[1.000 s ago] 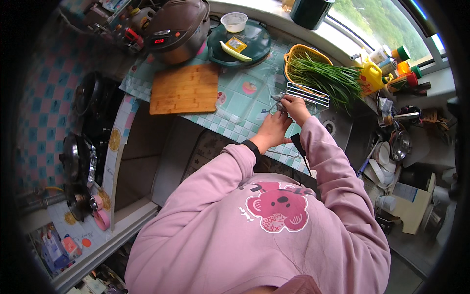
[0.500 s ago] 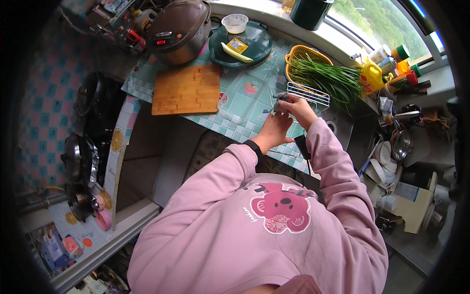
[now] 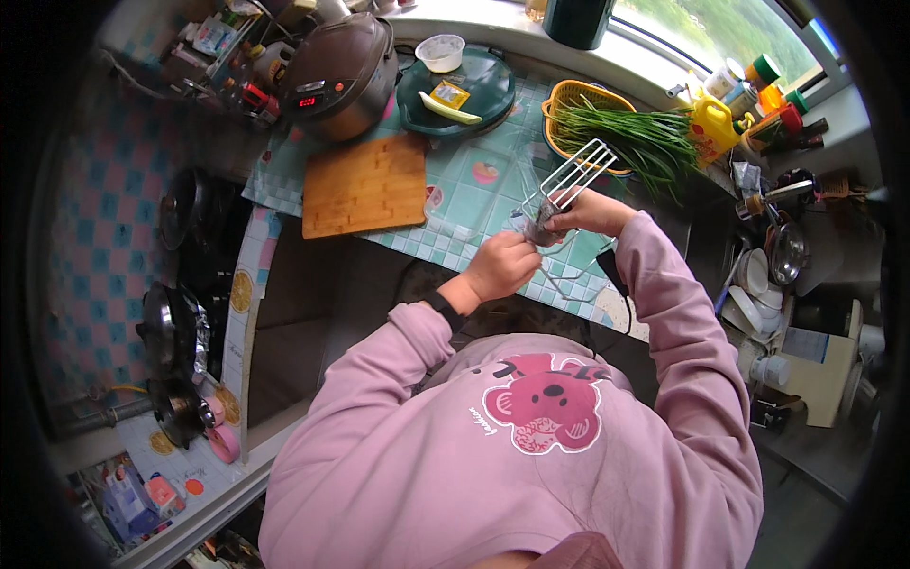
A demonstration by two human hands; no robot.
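My right hand (image 3: pixel 576 212) is closed around the lower end of a silvery metal wire rack (image 3: pixel 580 174), which tilts up toward the yellow basket. A crumpled dark grey piece (image 3: pixel 544 211) sits at the rack's base, against my right fingers; its kind is unclear. Close beside it, my left hand (image 3: pixel 502 266) is closed, fingertips pinched near the grey piece, and what they grip is hidden. Bent thin wire (image 3: pixel 567 276) shows below my hands over the counter edge. A small black object (image 3: pixel 611 268) hangs near my right sleeve.
On the tiled-pattern counter (image 3: pixel 464 223) lie a wooden cutting board (image 3: pixel 365 185) and a dark green lid (image 3: pixel 507 85) carrying a peeled pale stalk (image 3: pixel 448 109). A yellow basket (image 3: pixel 559 100) holds long green leaves (image 3: pixel 626 133). A rice cooker (image 3: pixel 341 71) stands back left; bottles (image 3: pixel 713 128) line the right.
The wire rack has swung from lying low beside the basket to a raised tilt. My left hand has moved left and down, apart from the right, which has shifted slightly downward.
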